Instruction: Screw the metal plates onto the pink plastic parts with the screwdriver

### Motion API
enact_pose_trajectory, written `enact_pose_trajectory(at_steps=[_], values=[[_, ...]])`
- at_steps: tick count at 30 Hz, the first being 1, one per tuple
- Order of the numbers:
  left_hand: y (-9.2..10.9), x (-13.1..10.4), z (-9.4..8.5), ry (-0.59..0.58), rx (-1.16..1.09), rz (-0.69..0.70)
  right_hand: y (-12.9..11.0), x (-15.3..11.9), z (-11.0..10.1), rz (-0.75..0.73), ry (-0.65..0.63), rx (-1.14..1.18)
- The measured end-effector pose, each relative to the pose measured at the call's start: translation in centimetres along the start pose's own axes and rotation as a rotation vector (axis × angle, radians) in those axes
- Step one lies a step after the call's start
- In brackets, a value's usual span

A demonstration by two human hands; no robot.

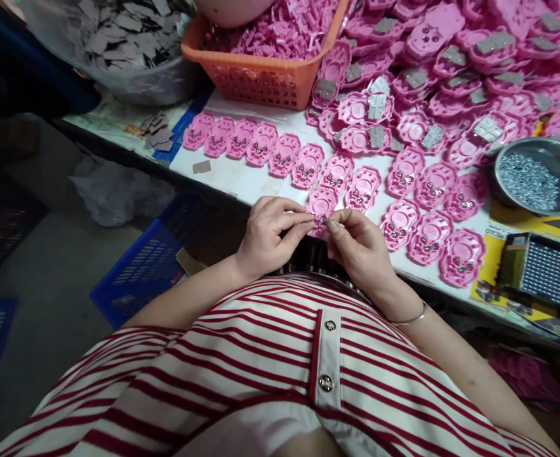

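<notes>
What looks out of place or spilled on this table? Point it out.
One grey piece lies alone by the row of pink casings, apart from the small grey heap. That heap sits loose outside the clear bowl, perhaps spilled, perhaps set there deliberately.

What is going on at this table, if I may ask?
A person is working on a pink plastic casing: the fingers of the left hand and right hand meet at its near end. What the right fingers pinch is too small to tell. Similar casings bearing small metal parts lie in rows, with a pink heap and an orange basket beyond them.
</notes>
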State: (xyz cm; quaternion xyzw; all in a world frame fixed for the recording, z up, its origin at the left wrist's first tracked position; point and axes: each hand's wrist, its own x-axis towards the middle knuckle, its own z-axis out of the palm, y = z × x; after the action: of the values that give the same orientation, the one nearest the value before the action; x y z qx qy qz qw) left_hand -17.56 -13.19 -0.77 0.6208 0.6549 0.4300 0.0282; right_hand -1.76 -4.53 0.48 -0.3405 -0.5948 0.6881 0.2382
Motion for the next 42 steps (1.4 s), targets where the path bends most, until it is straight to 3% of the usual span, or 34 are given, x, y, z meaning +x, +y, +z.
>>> enact_pose_trajectory(at_steps=[4,8,11,17,20,22,26,35,39,42], values=[[1.2,0.5,-0.1,-0.066,-0.206,-0.069,0.3,-0.1,0.6,-0.133,0.029,-0.130],[1.3,0.6,0.0,-0.077,-0.419,-0.201,0.6,-0.1,0.7,-0.412,0.085,-0.406],[1.0,0.6,-0.1,-0.100,-0.486,-0.227,0.4,-0.2,0.4,-0.574,0.070,-0.525],[0.4,0.9,-1.0,-0.207,-0.154,-0.075,-0.3,-0.3,-0.8,-0.557,0.033,-0.591],[0.3,1.0,-1.4,-0.283,-0.152,-0.078,-0.1,-0.2,-1.4,-0.604,-0.111,-0.693],[0.2,1.0,-1.5,-0.304,-0.204,-0.098,0.1,-0.1,-1.6,-0.624,-0.136,-0.717],[0.0,0.9,-1.3,-0.303,-0.256,-0.113,0.3,-0.2,-1.6,-0.692,-0.095,-0.773],[0.1,0.8,-0.7,-0.282,-0.205,-0.102,0.7,-0.9,-1.6,-0.858,0.011,-1.325],[-0.4,0.3,-0.3,-0.140,0.046,-0.091,1.0,-0.7,-1.9,-0.913,0.126,-1.464],[-0.8,-0.2,0.2,-0.116,0.261,-0.099,1.1,-0.6,-1.7,-0.915,0.174,-1.559]])
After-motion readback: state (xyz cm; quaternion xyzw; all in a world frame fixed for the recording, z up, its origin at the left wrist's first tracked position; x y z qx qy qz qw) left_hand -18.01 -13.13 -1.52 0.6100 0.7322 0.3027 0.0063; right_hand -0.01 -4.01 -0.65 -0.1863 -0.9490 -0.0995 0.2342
